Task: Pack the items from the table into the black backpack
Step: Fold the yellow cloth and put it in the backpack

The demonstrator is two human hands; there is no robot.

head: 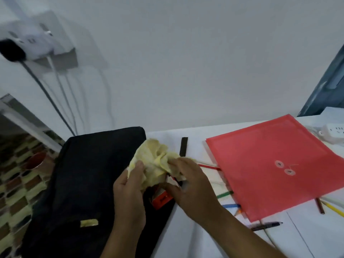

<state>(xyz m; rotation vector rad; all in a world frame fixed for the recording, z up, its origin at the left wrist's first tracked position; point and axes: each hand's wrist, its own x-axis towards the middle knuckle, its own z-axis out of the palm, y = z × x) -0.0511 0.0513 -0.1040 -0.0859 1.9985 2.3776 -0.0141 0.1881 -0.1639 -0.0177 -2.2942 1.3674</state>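
Hands both closed on crumpled yellow cloth (pixel 158 162): left hand (pixel 130 190) gripped at its 7 o'clock edge, right hand (pixel 188 183) pinched at 4 o'clock. Cloth is held over black backpack (pixel 83 183), laid on white table (pixel 214 244). Red folder (pixel 270 164) and scattered pencils (pixel 225 194) are seen at 3 o'clock.

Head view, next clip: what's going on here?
A person is packing a black backpack that lies on a white table. Both hands, left and right, grip a crumpled yellow cloth right over the bag's right edge, where a red-labelled item shows beneath. A red document envelope, coloured pencils and a pen still lie on the table.
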